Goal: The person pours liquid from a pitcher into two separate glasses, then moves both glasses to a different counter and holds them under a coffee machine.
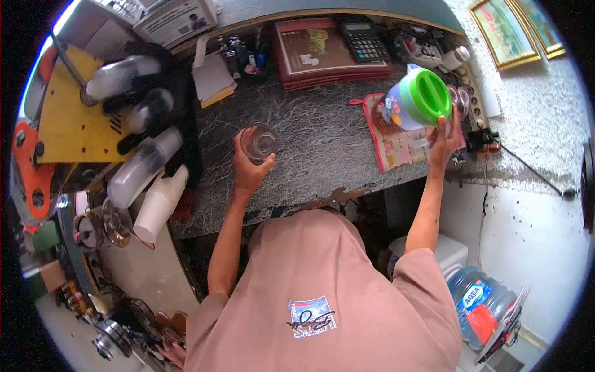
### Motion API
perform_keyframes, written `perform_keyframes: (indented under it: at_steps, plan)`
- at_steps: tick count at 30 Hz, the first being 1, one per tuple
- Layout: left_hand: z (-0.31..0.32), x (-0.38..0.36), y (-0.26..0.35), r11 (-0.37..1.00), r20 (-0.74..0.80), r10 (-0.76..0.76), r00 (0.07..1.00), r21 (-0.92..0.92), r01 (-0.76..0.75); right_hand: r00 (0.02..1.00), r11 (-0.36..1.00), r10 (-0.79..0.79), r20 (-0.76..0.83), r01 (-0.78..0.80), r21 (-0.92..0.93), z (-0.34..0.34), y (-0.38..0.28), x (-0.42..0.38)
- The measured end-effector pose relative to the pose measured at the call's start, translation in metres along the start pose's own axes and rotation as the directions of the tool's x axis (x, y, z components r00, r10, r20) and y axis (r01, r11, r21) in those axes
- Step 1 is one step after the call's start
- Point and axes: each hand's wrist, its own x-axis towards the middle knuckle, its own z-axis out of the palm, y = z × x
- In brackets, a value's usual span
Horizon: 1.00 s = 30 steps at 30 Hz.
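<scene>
My left hand (251, 168) is wrapped around a clear drinking glass (258, 141) over the dark, scratched tabletop (310, 133). To the right, my right hand (444, 141) grips the handle side of a plastic pitcher (400, 102). The pitcher has a bright green lid (429, 96), a flower print and brown liquid low inside. It overlaps a pink patterned cloth (390, 154) with a red border, and my fingers hide most of its handle. A wide gap of tabletop separates the glass from the pitcher.
Red-brown folders (304, 56) and a calculator (365, 42) lie at the back. Stacked plastic cups (142, 167) and white cups (160, 208) stick out at left beside a yellow panel (74, 111). A cable (527, 158) runs along the right wall; a water jug (477, 297) stands below.
</scene>
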Motion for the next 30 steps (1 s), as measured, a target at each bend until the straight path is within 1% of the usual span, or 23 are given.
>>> perform_keyframes:
  at_steps: [2, 3, 4, 6, 7, 9, 12, 13, 14, 15, 16, 18, 19, 20, 21, 22, 23, 24, 25, 26, 27, 28, 30]
  plan:
    - [0.001, -0.001, -0.004, 0.999, -0.016, 0.019, 1.0, 0.03, -0.019, 0.986, 0.932, 0.128, -0.103, -0.084, 0.354, 0.012, -0.015, -0.002]
    - [0.001, -0.001, -0.007, 0.997, -0.009, 0.048, 0.999, 0.053, -0.047, 0.971, 0.921, 0.23, -0.073, -0.192, 0.34, 0.011, -0.019, -0.001]
    - [0.001, 0.0, -0.01, 0.997, -0.022, 0.051, 0.998, 0.051, -0.05, 0.973, 0.921, 0.22, -0.066, -0.184, 0.344, 0.016, -0.023, -0.001]
    - [0.001, 0.002, -0.008, 0.997, 0.012, 0.015, 1.0, 0.073, -0.016, 0.969, 0.945, 0.126, -0.211, -0.052, 0.323, 0.029, -0.038, 0.0]
    - [0.001, 0.003, -0.004, 0.998, 0.001, 0.015, 1.0, 0.068, -0.015, 0.96, 0.943, 0.179, -0.217, -0.105, 0.314, 0.031, -0.044, 0.0]
    - [0.0, 0.003, 0.005, 0.994, 0.054, -0.105, 0.993, 0.019, 0.105, 0.969, 0.945, 0.169, -0.18, -0.108, 0.309, 0.036, -0.051, -0.001]
    - [-0.002, 0.004, 0.003, 0.991, 0.085, -0.127, 0.988, 0.044, 0.124, 0.982, 0.95, 0.137, -0.129, -0.093, 0.297, 0.04, -0.062, -0.004]
    - [-0.002, 0.006, 0.002, 0.992, 0.083, -0.123, 0.989, 0.041, 0.12, 0.989, 0.949, 0.122, -0.078, -0.093, 0.3, 0.04, -0.064, -0.004]
    - [-0.001, 0.005, 0.002, 0.997, 0.042, -0.076, 0.996, 0.019, 0.076, 0.994, 0.949, 0.11, -0.028, -0.097, 0.299, 0.038, -0.067, -0.005]
    - [0.002, 0.002, 0.002, 0.999, 0.001, -0.032, 0.999, -0.003, 0.032, 0.994, 0.952, 0.108, -0.029, -0.095, 0.292, 0.036, -0.072, -0.006]
    - [0.007, -0.003, -0.003, 0.999, 0.002, -0.034, 0.999, -0.009, 0.034, 0.995, 0.964, 0.098, 0.032, -0.103, 0.244, 0.035, -0.077, -0.007]
    - [0.02, -0.018, -0.013, 0.996, -0.246, -0.034, 0.969, 0.07, 0.052, 0.983, 0.983, 0.089, 0.163, -0.113, 0.145, 0.038, -0.093, -0.011]
    - [0.019, -0.025, -0.005, 0.996, -0.25, -0.041, 0.967, 0.067, 0.06, 0.965, 0.98, 0.163, 0.205, -0.183, 0.082, 0.041, -0.105, -0.014]
    - [0.016, -0.035, 0.004, 0.987, -0.252, -0.093, 0.963, 0.102, 0.122, 0.963, 0.98, 0.163, 0.214, -0.184, 0.077, 0.045, -0.114, -0.016]
    - [0.014, -0.042, 0.009, 0.973, -0.258, -0.146, 0.955, 0.135, 0.186, 0.954, 0.994, 0.077, 0.29, -0.096, 0.054, 0.05, -0.122, -0.019]
    - [0.015, -0.048, 0.006, 0.972, -0.266, -0.156, 0.951, 0.13, 0.196, 0.931, 0.999, -0.01, 0.366, -0.005, 0.039, 0.055, -0.129, -0.021]
    - [0.016, -0.054, 0.001, 0.984, -0.17, -0.162, 0.972, 0.05, 0.172, 0.901, 0.996, -0.072, 0.427, 0.043, 0.076, 0.061, -0.135, -0.022]
    - [0.017, -0.057, -0.003, 0.987, -0.075, -0.157, 0.985, -0.034, 0.154, 0.895, 0.996, -0.075, 0.439, 0.046, 0.076, 0.067, -0.146, -0.024]
    - [0.02, -0.059, -0.003, 0.986, -0.085, -0.166, 0.983, -0.039, 0.163, 0.85, 0.994, -0.106, 0.516, 0.082, 0.069, 0.073, -0.159, -0.024]
    - [0.024, -0.059, -0.003, 0.993, -0.094, -0.1, 0.991, -0.064, 0.094, 0.798, 0.991, -0.134, 0.588, 0.118, 0.065, 0.079, -0.17, -0.026]
    - [0.025, -0.058, -0.001, 0.996, -0.104, -0.032, 0.994, -0.089, 0.023, 0.761, 0.983, -0.174, 0.625, 0.172, 0.064, 0.085, -0.18, -0.027]
    - [0.024, -0.057, 0.0, 0.995, -0.112, -0.038, 0.993, -0.093, 0.028, 0.754, 0.982, -0.177, 0.632, 0.176, 0.065, 0.09, -0.188, -0.027]
    - [0.022, -0.054, 0.003, 0.985, -0.039, -0.015, 0.999, -0.172, 0.008, 0.684, 0.995, -0.066, 0.727, 0.1, -0.003, 0.097, -0.202, -0.029]
